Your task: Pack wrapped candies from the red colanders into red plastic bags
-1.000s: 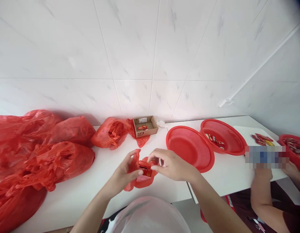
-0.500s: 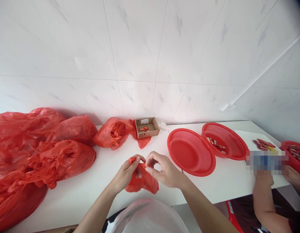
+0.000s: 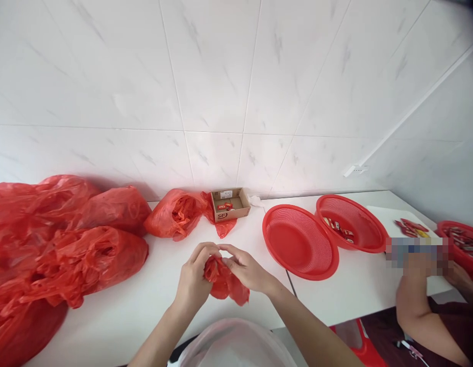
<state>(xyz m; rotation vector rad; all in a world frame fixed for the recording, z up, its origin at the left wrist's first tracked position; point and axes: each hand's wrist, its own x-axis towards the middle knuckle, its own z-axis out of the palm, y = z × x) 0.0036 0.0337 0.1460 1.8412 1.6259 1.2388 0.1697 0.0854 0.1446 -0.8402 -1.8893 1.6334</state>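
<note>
A crumpled red plastic bag [image 3: 223,281] hangs between my two hands above the white table [image 3: 159,285]. My left hand [image 3: 198,272] is closed on its left side, with the fingers curled over the bunched top. On the other side my right hand [image 3: 248,268] pinches the bag near its upper edge, fingertips close to those of the left. Part of the bag is hidden behind my fingers. Behind my hands, by the wall, lie a small cardboard box [image 3: 242,210] with a few red packets [image 3: 224,206] in it and a bunched red bag [image 3: 174,216].
Several full, knotted red bags [image 3: 98,260] fill the table's left end. To the right stand a red basket [image 3: 269,229] with nothing in it and another basket [image 3: 374,224] holding small packets. A co-worker's arm [image 3: 416,295] reaches over the far right, near more packets [image 3: 410,228].
My hands have come closer together, and the red bag is more gathered up between them. My left hand has turned over the bag's top. The view has shifted slightly.
</note>
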